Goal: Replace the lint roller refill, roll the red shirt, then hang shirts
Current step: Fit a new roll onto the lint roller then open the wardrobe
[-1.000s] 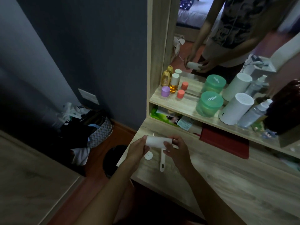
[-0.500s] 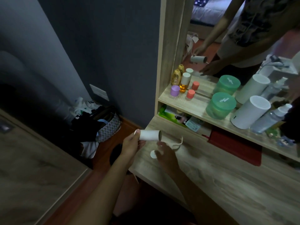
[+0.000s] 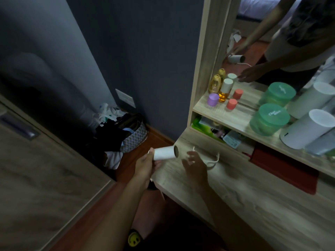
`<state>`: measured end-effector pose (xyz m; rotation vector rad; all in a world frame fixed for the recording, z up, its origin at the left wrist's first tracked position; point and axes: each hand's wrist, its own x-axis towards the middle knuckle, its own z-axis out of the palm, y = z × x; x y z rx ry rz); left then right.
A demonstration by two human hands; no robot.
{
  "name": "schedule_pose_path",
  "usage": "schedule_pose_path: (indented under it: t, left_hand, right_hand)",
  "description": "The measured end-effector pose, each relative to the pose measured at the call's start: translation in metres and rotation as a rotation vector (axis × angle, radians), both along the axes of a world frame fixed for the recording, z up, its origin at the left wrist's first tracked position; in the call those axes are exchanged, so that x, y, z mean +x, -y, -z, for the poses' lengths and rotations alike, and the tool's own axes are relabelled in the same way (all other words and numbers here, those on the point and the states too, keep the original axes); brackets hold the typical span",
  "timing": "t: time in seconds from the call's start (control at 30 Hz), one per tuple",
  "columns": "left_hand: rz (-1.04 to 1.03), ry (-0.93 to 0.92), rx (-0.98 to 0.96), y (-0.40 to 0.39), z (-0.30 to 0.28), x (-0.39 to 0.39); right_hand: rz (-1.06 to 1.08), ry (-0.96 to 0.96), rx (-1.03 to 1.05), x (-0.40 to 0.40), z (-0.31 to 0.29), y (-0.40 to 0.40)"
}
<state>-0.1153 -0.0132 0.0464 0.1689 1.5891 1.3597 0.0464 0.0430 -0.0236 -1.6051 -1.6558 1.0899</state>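
Nearest to you, your left hand [image 3: 145,164] holds the used roll [image 3: 165,152] by its closed end, the grip clamped around it, with the open cardboard end pointing to the right. The roll hangs in the air just off the left corner of the table [image 3: 244,201], above the floor, and it touches nothing else. One second ago both hands held this roll together on the handle; now it is off, and it has moved to the left, away from the handle.

Your right hand [image 3: 194,164] is over the table edge with its fingers spread apart and it grips nothing. Just beyond it the lint roller handle [image 3: 211,160] lies on the table. It is blurred, so you cannot tell exactly how it lies, but it looks bare.

I judge that the first part of the refill change is done: the old roll is removed. What remains is to throw it away and to put a new refill on the handle. A dark round shape under the table corner may be a bin, but it is too hidden to be sure.

Farther left, on the floor by the wall, stands a patterned basket [image 3: 135,137] with dark and white clothes. Farther back, the shelf [image 3: 226,116] carries small bottles and a green jar [image 3: 269,119], and the mirror [image 3: 272,33] repeats your arms. No new refill and no red shirt can be picked out with certainty.
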Motion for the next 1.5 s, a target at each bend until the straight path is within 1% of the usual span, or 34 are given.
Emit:
schedule_pose_path:
  t: [0.03,0.1,0.17,0.23,0.33,0.53,0.67,0.77,0.9,1.0,1.03,1.17,1.3,1.43,1.5]
  left_hand:
    - [-0.010,0.001,0.003,-0.002,0.000,-0.001]
    - [-0.013,-0.003,-0.008,-0.005,-0.001,0.001]
    - [-0.001,-0.002,-0.024,-0.010,-0.001,0.007]
    - [0.023,-0.007,-0.029,-0.015,0.000,0.015]
    - [0.055,-0.010,-0.024,-0.020,0.000,0.027]
    - [0.077,-0.078,-0.042,-0.022,-0.001,0.042]
    - [0.125,-0.124,-0.045,-0.023,-0.004,0.049]
    - [0.191,-0.168,-0.065,-0.022,-0.005,0.057]
    - [0.262,-0.181,-0.064,-0.024,-0.008,0.071]
    - [0.339,-0.202,-0.082,-0.026,-0.009,0.079]
    - [0.378,-0.220,-0.096,-0.028,-0.011,0.080]
    - [0.549,-0.291,-0.181,-0.040,-0.020,0.090]
    - [0.675,-0.246,-0.230,-0.048,-0.034,0.091]
    - [0.686,-0.070,-0.276,-0.055,-0.032,0.087]
    - [0.664,-0.006,-0.273,-0.058,-0.033,0.085]
  right_hand:
    - [0.085,-0.148,-0.025,0.000,-0.015,0.000]
    - [0.142,-0.341,-0.055,0.001,-0.040,0.000]
    - [0.129,-0.459,-0.053,0.003,-0.055,0.000]
    - [0.103,-0.502,-0.049,0.005,-0.060,0.000]
    - [0.062,-0.460,-0.038,0.008,-0.060,0.002]
    - [0.032,-0.419,0.065,0.024,-0.069,0.005]
    - [0.008,-0.388,0.084,0.034,-0.071,0.000]
    - [0.015,-0.298,0.116,0.040,-0.068,-0.003]
    - [-0.008,-0.220,0.155,0.048,-0.067,-0.004]
    - [-0.012,-0.082,0.286,0.054,-0.064,-0.005]
    - [-0.015,-0.066,0.290,0.056,-0.065,-0.005]
    - [-0.046,-0.100,0.254,0.058,-0.070,-0.005]
    - [0.041,-0.245,0.161,0.058,-0.071,-0.005]
    - [-0.004,-0.305,0.098,0.066,-0.066,-0.011]
    - [0.009,-0.347,0.015,0.069,-0.061,-0.014]
